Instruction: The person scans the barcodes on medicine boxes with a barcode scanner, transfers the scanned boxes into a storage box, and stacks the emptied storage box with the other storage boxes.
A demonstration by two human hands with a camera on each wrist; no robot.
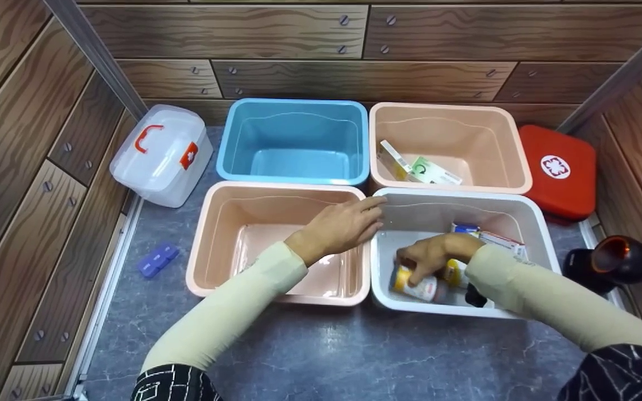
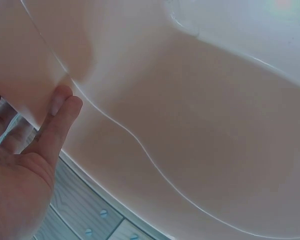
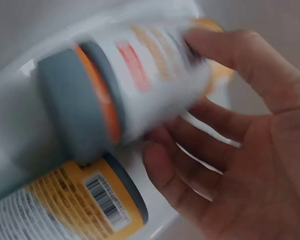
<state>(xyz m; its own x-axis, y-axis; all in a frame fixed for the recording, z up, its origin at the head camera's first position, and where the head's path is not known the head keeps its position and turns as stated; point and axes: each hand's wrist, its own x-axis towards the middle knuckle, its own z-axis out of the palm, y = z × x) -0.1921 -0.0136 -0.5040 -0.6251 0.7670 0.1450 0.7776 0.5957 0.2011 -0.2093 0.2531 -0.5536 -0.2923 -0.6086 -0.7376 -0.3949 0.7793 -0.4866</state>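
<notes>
My right hand [image 1: 435, 253] is down inside the white bin [image 1: 538, 223], thumb and fingers around a supplement bottle [image 1: 418, 288] that lies on its side. In the right wrist view this bottle [image 3: 145, 75] is blurred, with a grey cap and a white and orange label. Beneath it lies a second bottle [image 3: 80, 200] with an orange, barcoded label. Over the rims where the front pink bin [image 1: 276, 223] meets the white bin, my left hand [image 1: 340, 228] has its fingers extended and holds nothing; the left wrist view shows its fingers near the pink wall.
Medicine boxes [image 1: 502, 242] share the white bin. Behind stand a blue bin [image 1: 293, 133] and another pink bin [image 1: 449, 122] with two cartons. A clear first-aid box [image 1: 162, 150] and purple pill case [image 1: 158, 259] are left; a red case [image 1: 560, 172] and black device [image 1: 611, 262] right.
</notes>
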